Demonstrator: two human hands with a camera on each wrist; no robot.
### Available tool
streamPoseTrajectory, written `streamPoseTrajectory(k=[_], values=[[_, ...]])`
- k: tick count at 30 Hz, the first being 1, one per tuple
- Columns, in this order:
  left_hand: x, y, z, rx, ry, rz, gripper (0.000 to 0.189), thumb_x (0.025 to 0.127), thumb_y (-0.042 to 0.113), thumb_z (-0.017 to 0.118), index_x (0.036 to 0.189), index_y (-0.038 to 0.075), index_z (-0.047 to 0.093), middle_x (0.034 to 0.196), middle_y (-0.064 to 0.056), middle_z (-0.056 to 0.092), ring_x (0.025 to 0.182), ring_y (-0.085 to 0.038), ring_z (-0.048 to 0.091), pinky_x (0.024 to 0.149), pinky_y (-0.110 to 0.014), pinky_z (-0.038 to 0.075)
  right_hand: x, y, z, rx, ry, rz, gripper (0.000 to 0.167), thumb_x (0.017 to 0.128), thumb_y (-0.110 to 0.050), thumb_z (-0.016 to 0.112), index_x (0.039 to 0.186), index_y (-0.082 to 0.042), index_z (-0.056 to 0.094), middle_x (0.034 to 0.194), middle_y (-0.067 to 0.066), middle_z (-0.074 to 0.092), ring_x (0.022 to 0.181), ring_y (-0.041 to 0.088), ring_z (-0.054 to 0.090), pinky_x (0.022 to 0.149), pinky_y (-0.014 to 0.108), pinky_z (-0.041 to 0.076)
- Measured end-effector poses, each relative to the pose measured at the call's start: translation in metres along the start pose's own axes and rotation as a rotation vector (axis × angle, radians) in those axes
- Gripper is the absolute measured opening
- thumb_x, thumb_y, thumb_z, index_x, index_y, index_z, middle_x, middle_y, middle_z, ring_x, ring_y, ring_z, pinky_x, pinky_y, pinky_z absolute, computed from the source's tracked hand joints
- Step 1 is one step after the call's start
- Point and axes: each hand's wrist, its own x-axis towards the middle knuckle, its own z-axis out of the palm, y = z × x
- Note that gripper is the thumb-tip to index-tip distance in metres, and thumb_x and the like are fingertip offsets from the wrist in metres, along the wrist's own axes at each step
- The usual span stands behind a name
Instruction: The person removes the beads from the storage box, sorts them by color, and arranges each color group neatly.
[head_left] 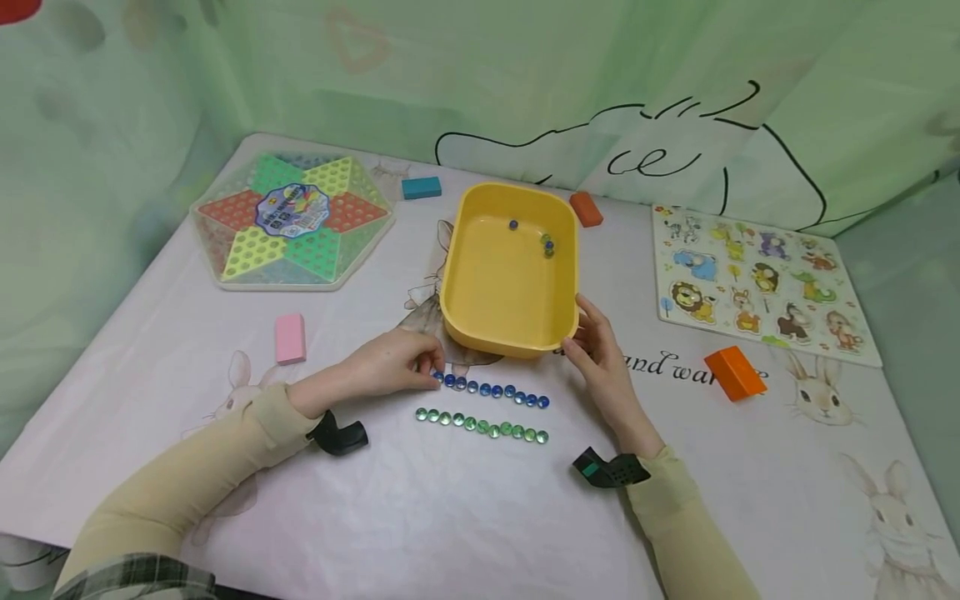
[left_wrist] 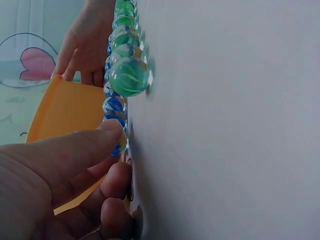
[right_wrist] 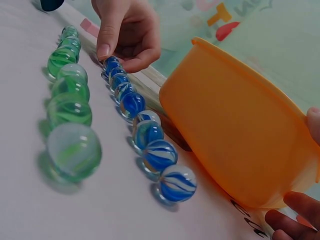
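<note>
My left hand (head_left: 397,362) pinches a blue marble (left_wrist: 119,146) between thumb and forefinger, at the left end of a row of blue marbles (head_left: 485,389). Nearer to me, a second row of green marbles (head_left: 482,426) runs beside it on the cloth. Behind the rows stands a yellow plastic tub (head_left: 510,287), with a few loose marbles (head_left: 548,246) at its far right and one blue marble (head_left: 513,225) at the far end. At the near right corner of the tub, my right hand (head_left: 603,367) grips its outside, thumb and fingers spread around the corner.
A Chinese checkers board (head_left: 292,221) lies at the back left, and an animal puzzle board (head_left: 757,283) at the right. Around them are a pink block (head_left: 290,338), a blue block (head_left: 422,187), a red-orange block (head_left: 586,209) and an orange block (head_left: 735,373).
</note>
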Motion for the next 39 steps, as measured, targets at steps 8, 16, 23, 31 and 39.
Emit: streamPoseTrajectory(k=[8,16,23,31,39], values=[[-0.001,0.0,0.001,0.003,-0.002,0.017,0.014,0.078,0.021,0.072,0.087,0.015,0.064,0.068,0.008,0.053,0.061,-0.005,0.044,0.06,-0.021,0.037,-0.001,0.001,-0.001,0.006,-0.005,-0.004,0.059,0.096,-0.017,0.049,0.147,-0.026,0.02,0.14,0.017,0.038,0.103,0.011,0.047,0.084,0.011,0.04],[-0.003,0.005,-0.016,-0.058,-0.066,0.01,0.019,0.079,0.019,0.071,0.094,0.012,0.063,0.072,0.005,0.058,0.064,-0.006,0.049,0.063,-0.022,0.042,0.0,0.001,0.0,0.016,-0.001,0.0,0.059,0.096,-0.015,0.048,0.146,-0.026,0.021,0.139,0.017,0.039,0.103,0.012,0.047,0.084,0.011,0.04],[-0.001,0.04,-0.073,-0.112,-0.321,0.256,0.019,0.087,0.02,0.063,0.103,0.009,0.061,0.081,0.003,0.062,0.074,-0.01,0.054,0.066,-0.025,0.044,0.0,0.001,0.0,0.005,-0.001,0.02,0.059,0.096,-0.017,0.049,0.146,-0.028,0.021,0.14,0.016,0.039,0.104,0.014,0.046,0.084,0.011,0.04],[0.055,0.077,-0.114,-0.196,-0.524,0.426,0.024,0.092,0.02,0.055,0.113,0.009,0.056,0.094,-0.004,0.06,0.086,-0.021,0.055,0.077,-0.036,0.046,-0.001,0.002,-0.002,0.027,-0.005,0.008,0.059,0.096,-0.017,0.049,0.146,-0.027,0.021,0.14,0.016,0.039,0.106,0.012,0.046,0.085,0.012,0.039],[0.137,0.084,-0.101,-0.179,-0.199,0.103,0.027,0.093,0.025,0.053,0.115,0.009,0.055,0.104,-0.01,0.059,0.088,-0.026,0.056,0.077,-0.034,0.047,-0.002,0.001,-0.002,0.036,-0.014,-0.002,0.059,0.095,-0.017,0.049,0.146,-0.026,0.021,0.138,0.016,0.041,0.106,0.013,0.048,0.085,0.012,0.041]])
